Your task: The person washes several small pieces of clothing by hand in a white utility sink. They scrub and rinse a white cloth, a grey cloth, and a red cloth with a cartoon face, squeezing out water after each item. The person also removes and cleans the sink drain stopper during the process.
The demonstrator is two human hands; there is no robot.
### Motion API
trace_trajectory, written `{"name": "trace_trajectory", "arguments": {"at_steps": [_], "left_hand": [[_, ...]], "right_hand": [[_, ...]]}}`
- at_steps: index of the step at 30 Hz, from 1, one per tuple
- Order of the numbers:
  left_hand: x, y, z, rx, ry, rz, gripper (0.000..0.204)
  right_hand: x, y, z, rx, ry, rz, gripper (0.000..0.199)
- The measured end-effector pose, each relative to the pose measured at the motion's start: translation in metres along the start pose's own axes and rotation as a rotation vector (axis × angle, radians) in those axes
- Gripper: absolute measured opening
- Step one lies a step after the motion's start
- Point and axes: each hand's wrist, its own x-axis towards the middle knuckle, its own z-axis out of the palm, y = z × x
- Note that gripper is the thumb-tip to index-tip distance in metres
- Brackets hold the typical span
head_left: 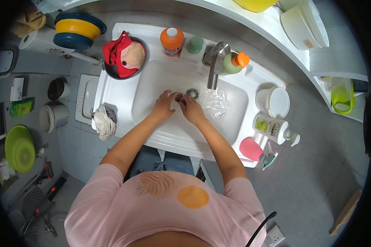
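Both of my hands are low inside the white sink basin (146, 82), just left of the metal drain (192, 94). Between their fingertips is a small, dark, roundish piece (178, 97), too small to name. My left hand (164, 105) has its fingers curved, the tips at the piece's left side. From the other side, my right hand (189, 108) closes its fingers and thumb on the piece. Water runs from the metal faucet (213, 68) and splashes on the basin floor right of my right hand.
Along the sink's back rim stand an orange bottle (172, 39), a green cup (195, 44) and a green pump bottle (232, 63). A dark bowl (141, 70) with red cloth sits left. At right are a white tub (273, 102), a white pump bottle (272, 128) and a pink spray bottle (251, 149).
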Motion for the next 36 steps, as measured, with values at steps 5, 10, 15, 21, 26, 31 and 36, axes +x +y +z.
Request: {"name": "trace_trajectory", "arguments": {"at_steps": [5,10,15,21,26,31,36], "left_hand": [[0.014,-0.016,-0.003,-0.562,-0.215,-0.167,0.039],[0.017,0.035,-0.052,-1.401,-0.216,-0.546,0.029],[0.011,0.028,-0.037,-0.847,0.042,-0.371,0.026],[0.007,0.033,-0.038,-0.507,0.178,-0.23,0.023],[-0.005,0.036,-0.039,-0.611,0.12,-0.273,0.023],[-0.023,0.04,-0.053,-0.904,-0.141,-0.203,0.018],[-0.003,0.015,-0.098,-1.081,-0.481,-0.39,0.019]], "right_hand": [[0.001,-0.052,-0.059,0.553,0.049,0.137,0.013],[-0.009,0.018,-0.026,0.802,0.135,0.419,0.022],[-0.02,-0.033,-0.014,1.536,-0.152,0.636,0.028],[-0.017,-0.019,-0.003,1.792,-0.084,0.643,0.029],[-0.018,-0.054,-0.011,1.844,-0.156,0.732,0.022],[-0.018,-0.051,-0.008,1.583,-0.337,0.703,0.019],[-0.021,-0.065,-0.028,1.693,-0.631,0.766,0.018]]}}
